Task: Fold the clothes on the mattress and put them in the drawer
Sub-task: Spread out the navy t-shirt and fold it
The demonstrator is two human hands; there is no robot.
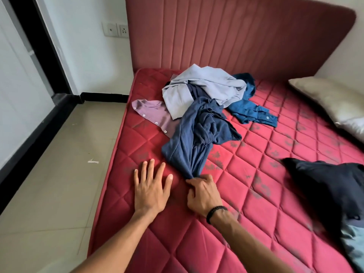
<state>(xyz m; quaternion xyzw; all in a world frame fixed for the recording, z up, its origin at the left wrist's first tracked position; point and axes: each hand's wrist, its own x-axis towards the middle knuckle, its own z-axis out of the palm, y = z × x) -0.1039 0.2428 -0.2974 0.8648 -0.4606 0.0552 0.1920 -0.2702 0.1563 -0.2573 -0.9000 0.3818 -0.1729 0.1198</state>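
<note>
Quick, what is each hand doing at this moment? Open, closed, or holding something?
Left hand: open, fingers spread flat on the mattress.
Right hand: closed, gripping the end of the navy garment.

The mattress (246, 194) is quilted red cloth, matt; the navy garment (197, 134) is soft, creased jersey. The headboard (236, 36) looks velvety, ribbed.
</note>
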